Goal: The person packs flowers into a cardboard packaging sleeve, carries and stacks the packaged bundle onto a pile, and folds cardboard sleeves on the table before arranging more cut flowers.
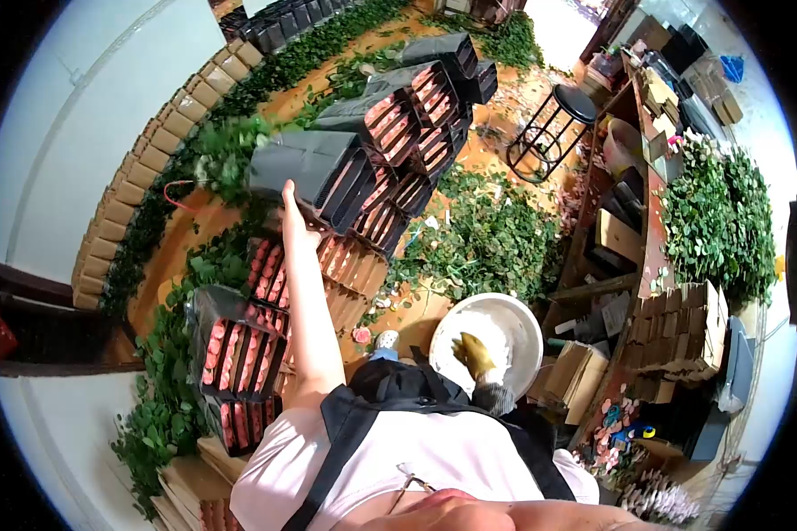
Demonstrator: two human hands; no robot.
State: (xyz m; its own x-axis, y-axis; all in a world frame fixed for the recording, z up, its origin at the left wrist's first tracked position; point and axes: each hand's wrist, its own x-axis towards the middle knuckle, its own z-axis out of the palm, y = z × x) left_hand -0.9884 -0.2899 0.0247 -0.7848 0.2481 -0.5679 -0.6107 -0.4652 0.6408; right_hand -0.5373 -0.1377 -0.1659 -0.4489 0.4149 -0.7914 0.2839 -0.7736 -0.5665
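Observation:
My left hand [297, 221] reaches forward at the end of an outstretched bare arm. Its thumb lies along the side of a black-wrapped flower bundle [303, 166], and the other fingers are hidden behind the bundle's lower edge. Green leaves stick out of the bundle's far end. Stacks of similar bundles with pink roses [390, 124] stand right beside it. My right hand [474, 356], in a yellow-brown work glove, hangs over a white bucket [530, 329]. Its gloved fingers look somewhat apart, and no object shows in them.
More rose bundles [239, 354] are piled at my left. Cut green leaves [483, 234] cover the floor ahead. A black stool [576, 104] stands farther off. Along the right runs a cluttered workbench [653, 221] with folded cardboard [677, 327] and greenery. Wrapped bundles [137, 168] line the left wall.

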